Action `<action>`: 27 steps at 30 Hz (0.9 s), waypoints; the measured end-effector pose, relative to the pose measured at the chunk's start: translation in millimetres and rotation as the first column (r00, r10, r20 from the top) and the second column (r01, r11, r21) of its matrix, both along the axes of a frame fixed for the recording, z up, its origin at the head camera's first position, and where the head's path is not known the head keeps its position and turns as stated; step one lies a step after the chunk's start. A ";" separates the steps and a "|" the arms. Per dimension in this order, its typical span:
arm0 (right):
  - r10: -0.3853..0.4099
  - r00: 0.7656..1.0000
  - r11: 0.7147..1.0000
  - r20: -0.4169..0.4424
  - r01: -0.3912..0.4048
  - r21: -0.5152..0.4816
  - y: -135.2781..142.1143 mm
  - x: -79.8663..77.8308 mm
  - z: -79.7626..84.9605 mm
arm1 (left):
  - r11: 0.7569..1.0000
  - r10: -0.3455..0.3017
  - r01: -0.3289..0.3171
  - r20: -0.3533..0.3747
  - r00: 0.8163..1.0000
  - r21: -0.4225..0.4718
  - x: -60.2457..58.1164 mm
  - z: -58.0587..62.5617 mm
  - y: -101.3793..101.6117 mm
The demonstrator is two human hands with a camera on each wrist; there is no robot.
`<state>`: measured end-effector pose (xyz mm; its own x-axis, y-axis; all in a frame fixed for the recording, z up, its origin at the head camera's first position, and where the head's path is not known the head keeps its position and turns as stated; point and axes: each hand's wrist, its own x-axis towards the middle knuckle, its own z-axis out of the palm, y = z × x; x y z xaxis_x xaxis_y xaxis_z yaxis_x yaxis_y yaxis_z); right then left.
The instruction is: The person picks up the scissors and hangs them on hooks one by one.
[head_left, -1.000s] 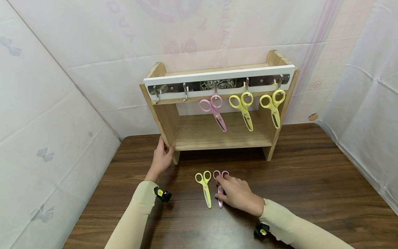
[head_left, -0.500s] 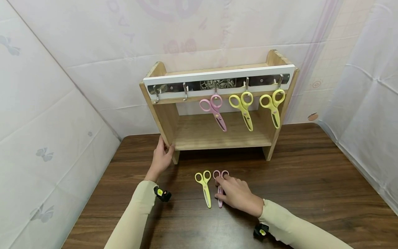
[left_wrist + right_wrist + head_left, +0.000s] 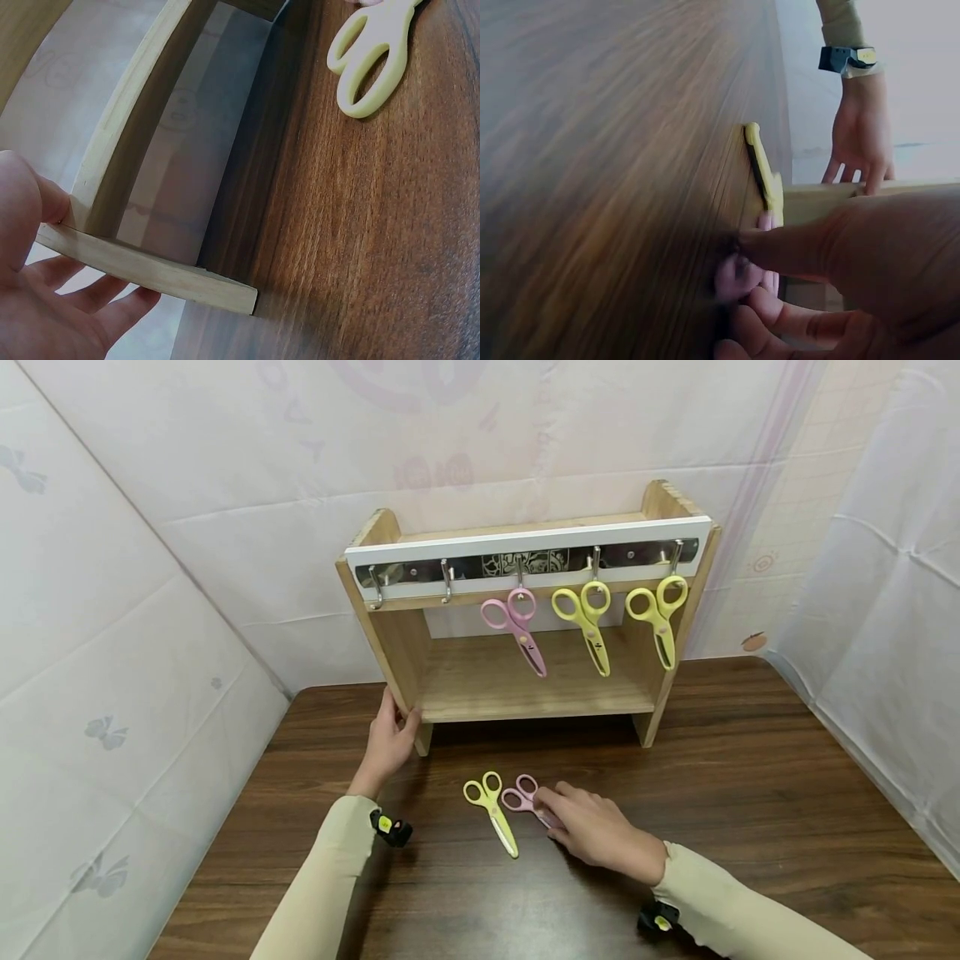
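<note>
Scissors [image 3: 492, 811]: smooth plastic
Table [image 3: 450, 914]: grained wood, softly glossy
Shelf [image 3: 517, 697]: smooth wood
Hook strip [image 3: 468, 568]: shiny metal
Wall covering [image 3: 262, 543]: creased, cloth-like
Sleeves [image 3: 318, 868]: matt cloth

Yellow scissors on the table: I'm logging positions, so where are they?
In the head view, the yellow scissors lie below centre on the table, in front of the wooden shelf, just left of the pink scissors the right hand pinches.
</note>
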<state>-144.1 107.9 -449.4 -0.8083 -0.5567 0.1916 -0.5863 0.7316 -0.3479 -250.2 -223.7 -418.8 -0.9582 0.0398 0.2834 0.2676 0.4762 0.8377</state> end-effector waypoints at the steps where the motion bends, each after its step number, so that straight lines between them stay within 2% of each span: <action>1: 0.005 1.000 1.000 -0.001 -0.005 -0.002 3.2 -0.2 0.3 | 1.000 0.000 0.000 -0.001 1.000 0.000 0.0 0.1 -0.3; 9: 0.008 1.000 1.000 0.003 -0.008 0.029 20.7 -5.3 4.2 | 1.000 0.012 -0.012 -0.002 1.000 -0.001 0.2 1.1 -0.5; 18: 0.009 0.999 1.000 0.036 -0.010 0.030 23.8 -9.4 3.3 | 1.000 -0.001 0.000 0.009 1.000 0.015 0.4 0.5 0.2; 22: 0.003 1.000 1.000 0.012 -0.003 0.007 23.5 -11.5 1.8 | 1.000 0.002 -0.002 0.012 1.000 0.010 0.7 0.8 0.1; 27: -0.041 0.996 0.999 -0.078 0.041 -0.004 22.4 -16.6 -2.9 | 1.000 0.004 -0.004 0.011 1.000 0.006 0.7 1.1 0.0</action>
